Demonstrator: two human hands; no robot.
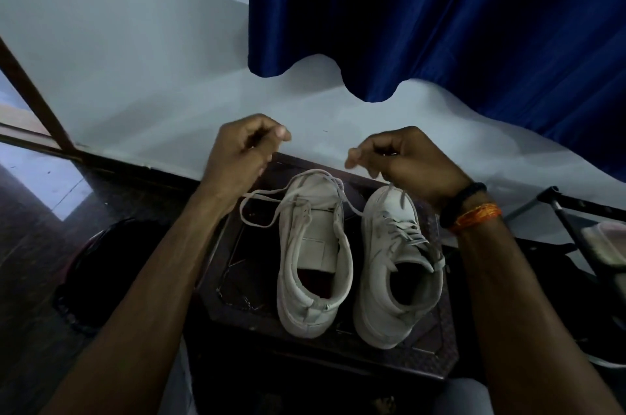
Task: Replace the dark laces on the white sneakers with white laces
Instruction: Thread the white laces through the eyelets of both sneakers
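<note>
A white lace [267, 208] is trailing from the left sneaker [313, 255], which is sitting beside the laced right sneaker [396, 265] on a dark worktop [237, 279]. The left hand [242, 150] and right hand [403, 160] are pinching its ends, fingers curled together.

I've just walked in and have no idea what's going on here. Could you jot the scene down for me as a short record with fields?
Activity: lacing white sneakers by hand
Left sneaker: only its front eyelets threaded, tongue bare
Right sneaker: laced in white up its length
White lace: runs from the left sneaker's front up to both hands, one loop hanging off its left side
Left hand: raised, pinching one lace end
Right hand: raised, pinching the other end
Support: dark patterned stool under both shoes
Background: pale wall, blue curtain
Dark laces: none visible
</note>
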